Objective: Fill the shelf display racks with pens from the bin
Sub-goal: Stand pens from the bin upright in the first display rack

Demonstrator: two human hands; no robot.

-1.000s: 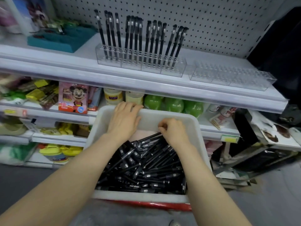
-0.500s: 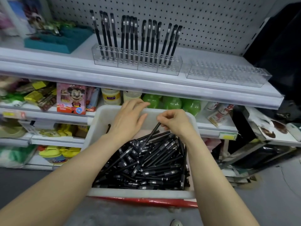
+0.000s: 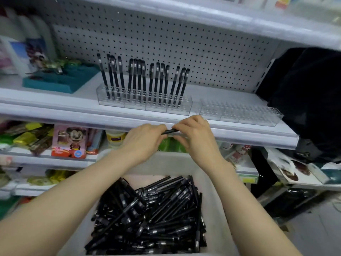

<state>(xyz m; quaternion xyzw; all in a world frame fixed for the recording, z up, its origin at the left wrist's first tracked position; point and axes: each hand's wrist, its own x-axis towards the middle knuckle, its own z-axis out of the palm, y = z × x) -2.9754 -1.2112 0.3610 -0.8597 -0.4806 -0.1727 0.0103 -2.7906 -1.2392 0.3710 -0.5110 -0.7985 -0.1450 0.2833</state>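
Both hands meet above the white plastic bin [image 3: 212, 191], the left hand [image 3: 145, 141] and right hand [image 3: 193, 135] each pinching one slim black pen [image 3: 168, 131] held level at the shelf edge [image 3: 239, 134]. Glossy black pens [image 3: 151, 215] heap in the bin; others stand upright in the clear acrylic rack [image 3: 144, 104], beside a bare rack [image 3: 239, 113].

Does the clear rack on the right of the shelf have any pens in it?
No, the right rack shows only bare holes; the standing pens are all in the left rack.
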